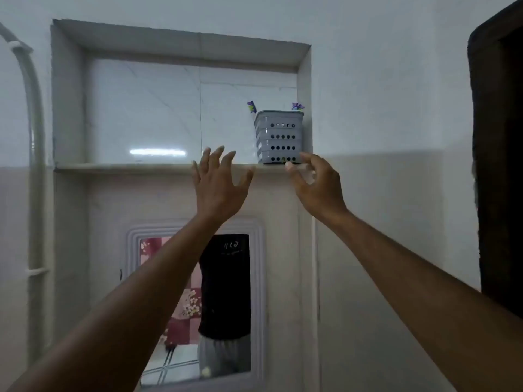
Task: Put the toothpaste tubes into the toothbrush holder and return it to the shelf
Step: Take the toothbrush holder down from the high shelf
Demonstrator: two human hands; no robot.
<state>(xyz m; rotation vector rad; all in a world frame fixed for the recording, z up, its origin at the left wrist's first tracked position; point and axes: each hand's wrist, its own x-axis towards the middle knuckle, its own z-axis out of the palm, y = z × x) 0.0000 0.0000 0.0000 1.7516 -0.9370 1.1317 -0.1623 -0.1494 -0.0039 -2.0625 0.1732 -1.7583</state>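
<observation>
Toothbrush holder (278, 136): grey, perforated, standing upright at the right end of the shelf (127, 167), tucked close to the niche's right wall.
Holder contents: two tips poke above the rim, one at the left corner (251, 107), one at the right (297, 106). Purple and white, too small for me to call them tubes or brushes.
Toothpaste tubes: none in my hands, none lying on the shelf that I can see, so I judge they are inside the holder already.
Task progress: looks all but finished to me, with the holder back on the shelf and nothing left to carry up.
What is left: as far as I can judge, only taking my hands away, maybe a nudge if the holder sits too near the front edge.
Left hand (218, 182): raised in front of the shelf edge, fingers spread wide, palm toward the wall, holding nothing. It sits to the left of the holder and apart from it.
Right hand (314, 182): just below and in front of the holder's base, fingers loosely curled and open, gripping nothing. The fingertips (304, 157) are right at the holder's lower right corner; whether they touch it or only hover, I cannot tell.
Hands together: apart from each other, both empty, one on each side of the holder's base.
Mirror (195, 304): on the wall below the shelf, out of play.
</observation>
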